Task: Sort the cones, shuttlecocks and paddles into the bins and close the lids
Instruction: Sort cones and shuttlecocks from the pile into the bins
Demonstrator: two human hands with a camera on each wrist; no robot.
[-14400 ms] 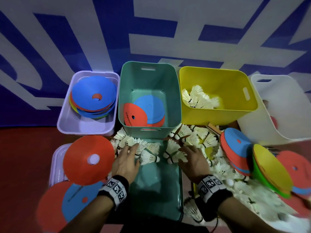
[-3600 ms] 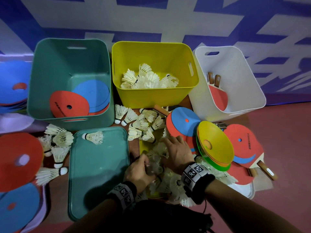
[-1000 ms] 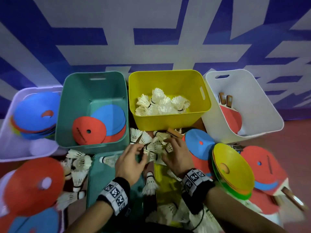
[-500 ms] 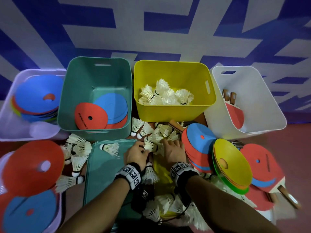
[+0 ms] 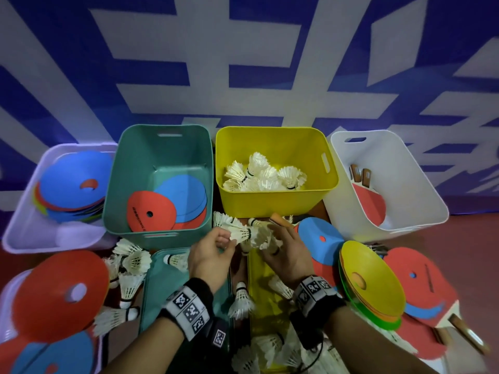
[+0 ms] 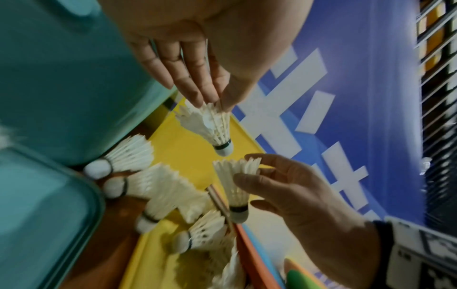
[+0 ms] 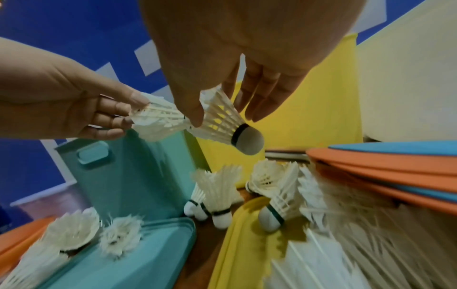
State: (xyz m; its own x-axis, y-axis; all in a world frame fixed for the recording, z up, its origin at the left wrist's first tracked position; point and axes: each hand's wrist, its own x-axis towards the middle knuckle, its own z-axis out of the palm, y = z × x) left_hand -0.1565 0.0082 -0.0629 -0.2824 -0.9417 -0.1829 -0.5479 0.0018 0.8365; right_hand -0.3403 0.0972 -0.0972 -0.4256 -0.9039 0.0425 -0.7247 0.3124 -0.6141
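The left hand pinches one shuttlecock by its feather tips. The right hand pinches another shuttlecock by its feather skirt. Both hang just in front of the yellow bin. Feathers look light and easy to crush (the cork nose seems safer to hold). Only the head view shows the shuttlecocks already inside the bin.

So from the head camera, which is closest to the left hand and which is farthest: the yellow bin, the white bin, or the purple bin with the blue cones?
From the left hand:
1. Yellow bin, just ahead and slightly to the right.
2. Purple bin, off to the far left.
3. White bin, far right, past the right hand.
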